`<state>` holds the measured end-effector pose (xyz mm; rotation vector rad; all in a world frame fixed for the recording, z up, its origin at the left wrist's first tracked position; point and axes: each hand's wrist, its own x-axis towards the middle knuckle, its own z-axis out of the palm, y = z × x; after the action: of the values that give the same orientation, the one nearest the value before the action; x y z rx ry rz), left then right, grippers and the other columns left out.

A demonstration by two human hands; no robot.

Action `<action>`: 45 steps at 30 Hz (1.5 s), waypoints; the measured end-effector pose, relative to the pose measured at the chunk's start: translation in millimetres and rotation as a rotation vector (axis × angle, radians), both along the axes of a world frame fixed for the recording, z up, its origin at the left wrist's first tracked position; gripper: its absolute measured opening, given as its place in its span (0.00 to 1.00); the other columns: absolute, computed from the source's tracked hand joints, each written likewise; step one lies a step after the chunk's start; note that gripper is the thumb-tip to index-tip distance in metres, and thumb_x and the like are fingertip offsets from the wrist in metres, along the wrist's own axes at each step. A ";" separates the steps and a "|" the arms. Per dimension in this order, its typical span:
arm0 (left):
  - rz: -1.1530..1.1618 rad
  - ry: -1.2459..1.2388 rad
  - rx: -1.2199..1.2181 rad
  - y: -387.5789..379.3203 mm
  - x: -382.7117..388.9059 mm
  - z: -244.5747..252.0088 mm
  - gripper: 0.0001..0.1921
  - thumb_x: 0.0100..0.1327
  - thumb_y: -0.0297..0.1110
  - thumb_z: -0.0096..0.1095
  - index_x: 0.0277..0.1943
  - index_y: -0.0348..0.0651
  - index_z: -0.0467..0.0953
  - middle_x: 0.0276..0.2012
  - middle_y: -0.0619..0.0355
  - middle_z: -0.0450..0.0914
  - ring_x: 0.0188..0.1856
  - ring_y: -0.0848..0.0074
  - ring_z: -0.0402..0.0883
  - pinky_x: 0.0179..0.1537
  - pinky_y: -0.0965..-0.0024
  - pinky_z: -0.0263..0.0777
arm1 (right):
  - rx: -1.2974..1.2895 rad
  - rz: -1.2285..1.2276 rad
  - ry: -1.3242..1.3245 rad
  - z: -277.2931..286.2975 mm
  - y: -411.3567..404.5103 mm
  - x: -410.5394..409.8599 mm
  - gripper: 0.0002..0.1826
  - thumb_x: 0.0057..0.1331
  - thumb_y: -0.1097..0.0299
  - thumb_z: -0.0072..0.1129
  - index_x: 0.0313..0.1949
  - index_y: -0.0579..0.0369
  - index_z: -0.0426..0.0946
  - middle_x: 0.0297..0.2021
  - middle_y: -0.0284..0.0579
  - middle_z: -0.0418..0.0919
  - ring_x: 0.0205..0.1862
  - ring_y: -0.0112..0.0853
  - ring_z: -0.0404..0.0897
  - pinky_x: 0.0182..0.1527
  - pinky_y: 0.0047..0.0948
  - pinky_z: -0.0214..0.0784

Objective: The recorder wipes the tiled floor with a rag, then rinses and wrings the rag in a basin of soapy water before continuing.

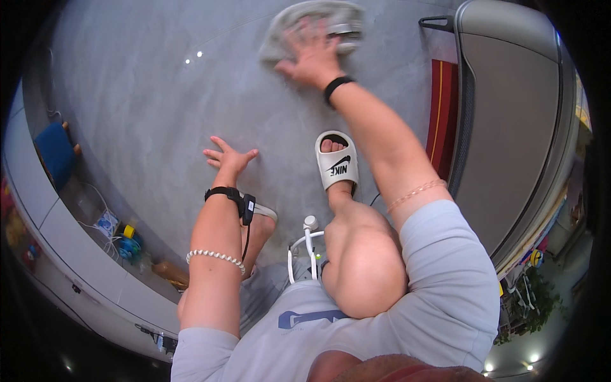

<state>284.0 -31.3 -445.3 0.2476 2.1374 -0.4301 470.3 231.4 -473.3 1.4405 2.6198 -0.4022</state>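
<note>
A light grey cloth lies bunched on the grey floor at the top of the view. Over it my right hand rests palm down with the fingers spread. Hand and cloth are both blurred. A pale, shiny patch shows at the cloth's right side; I cannot tell what it is. My left hand has its fingers apart and holds nothing. It is over the bare floor to the left of my right foot, which wears a white Nike slide. Whether the left hand touches the floor is unclear.
On the right stands a grey upholstered sofa, with a dark red strip along its base. A low white cabinet runs down the left, near a blue stool, cables and small items. A white tubular frame stands between my legs.
</note>
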 end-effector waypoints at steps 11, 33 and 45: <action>-0.130 -0.301 0.161 -30.2 -33.4 5.5 0.71 0.54 0.48 0.84 0.82 0.62 0.24 0.78 0.27 0.14 0.82 0.36 0.29 0.79 0.47 0.44 | -0.154 0.764 0.251 3.8 -78.5 -76.5 0.33 0.63 0.39 0.64 0.67 0.27 0.72 0.81 0.32 0.52 0.83 0.41 0.44 0.77 0.72 0.34; -0.151 -0.267 0.100 -31.2 -44.9 -6.7 0.66 0.58 0.47 0.76 0.82 0.65 0.23 0.77 0.27 0.13 0.82 0.36 0.38 0.76 0.48 0.53 | -0.460 -0.735 -0.319 31.8 -308.4 327.7 0.63 0.61 0.33 0.67 0.81 0.57 0.43 0.79 0.73 0.34 0.80 0.69 0.32 0.76 0.69 0.37; -0.063 -0.254 0.066 -24.8 -44.8 14.5 0.65 0.58 0.47 0.74 0.82 0.68 0.23 0.79 0.31 0.16 0.83 0.39 0.32 0.77 0.43 0.49 | -0.116 -0.338 -0.093 -8.0 -66.3 206.0 0.59 0.56 0.27 0.66 0.79 0.46 0.56 0.80 0.64 0.45 0.80 0.65 0.39 0.75 0.70 0.39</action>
<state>239.1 -56.1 -430.7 0.3869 1.9006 -0.3452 676.3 165.1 -481.3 1.8165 2.2421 -0.4979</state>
